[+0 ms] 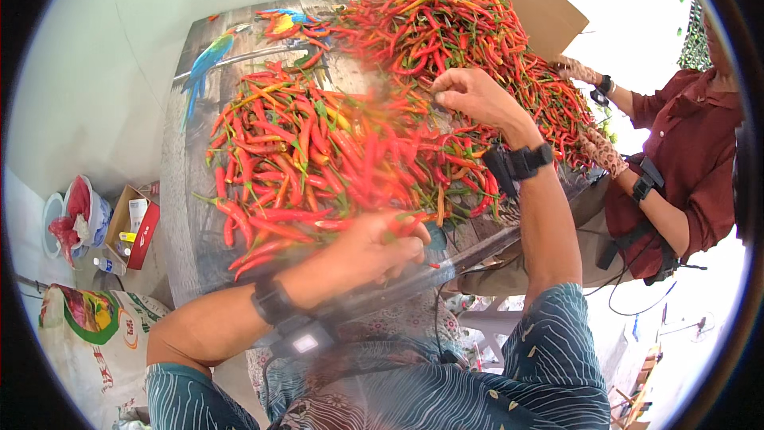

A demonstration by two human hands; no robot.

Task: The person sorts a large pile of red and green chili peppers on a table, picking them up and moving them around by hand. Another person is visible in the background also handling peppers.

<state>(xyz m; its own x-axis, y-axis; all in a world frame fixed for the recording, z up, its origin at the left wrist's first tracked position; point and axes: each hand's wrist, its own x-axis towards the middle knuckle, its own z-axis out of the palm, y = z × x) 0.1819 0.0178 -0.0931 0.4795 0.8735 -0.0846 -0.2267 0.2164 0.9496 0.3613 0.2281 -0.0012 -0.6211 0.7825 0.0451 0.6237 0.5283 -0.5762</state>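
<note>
Near the table's front edge, my left hand [385, 245] is curled around red chili peppers [401, 228], with a green stem showing above the fingers. My right hand [471, 95] hovers over the peppers farther back, its thumb and fingers bent together. Whether anything lies between those fingertips is unclear. A spread of loose red chili peppers [298, 149] covers the table to the left of my hands, partly blurred in the middle. Behind my right hand rises a tall heap of red and orange chilies [441, 24] with green stems.
A co-worker [674, 161] in patterned gloves reaches into the heap from the right. The table cover [185, 209] bears printed parrots. Behind the heap stands a cardboard piece [546, 15]. At left on the floor are a red box [143, 236], basins [92, 206] and a printed sack [89, 358].
</note>
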